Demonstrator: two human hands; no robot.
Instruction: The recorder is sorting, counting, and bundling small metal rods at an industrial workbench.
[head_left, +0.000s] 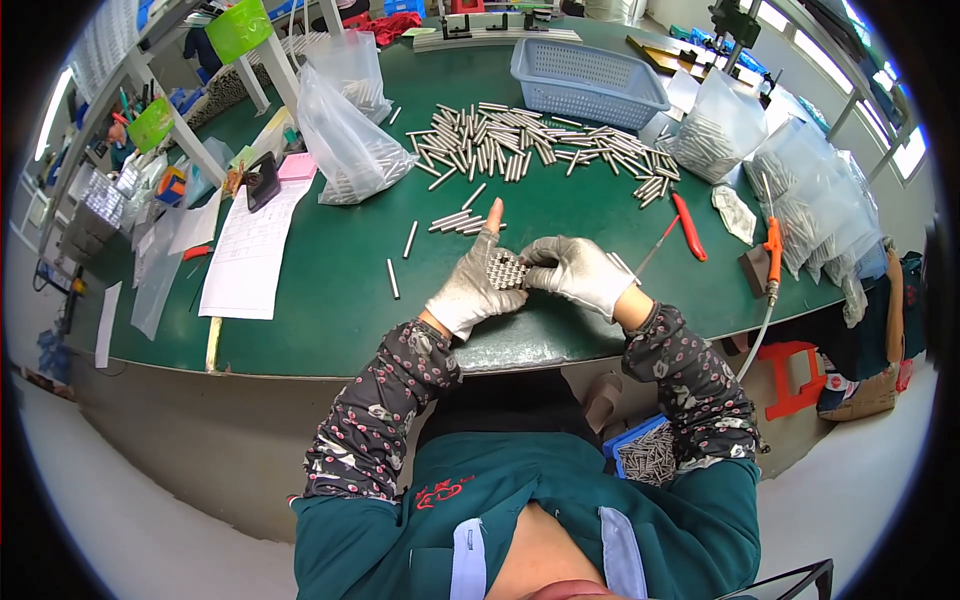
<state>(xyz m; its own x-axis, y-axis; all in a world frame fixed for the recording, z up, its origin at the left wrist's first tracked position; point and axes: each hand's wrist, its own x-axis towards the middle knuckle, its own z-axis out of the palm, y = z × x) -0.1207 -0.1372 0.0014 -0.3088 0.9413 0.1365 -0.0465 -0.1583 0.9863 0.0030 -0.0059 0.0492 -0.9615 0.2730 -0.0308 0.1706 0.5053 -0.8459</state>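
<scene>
My left hand [466,290], in a white glove with a bare thumb, is wrapped round a tight bundle of metal pins [507,271]; their round ends face up. My gloved right hand [582,276] is closed at the bundle's right side, its fingertips pinching at the edge pins. Just beyond my left hand lies a small group of pins [456,221]. Two single pins, one [410,240] and another [392,279], rest to its left. A large loose heap of pins [490,140] spreads across the green table [345,325].
A blue basket [590,82] stands behind the heap. Bags of pins sit at the left [345,150] and right [715,130]. Red-handled pliers [690,228], an orange air gun [773,250] and paper sheets [250,260] lie around. A blue bin of pins [645,450] is below the table edge.
</scene>
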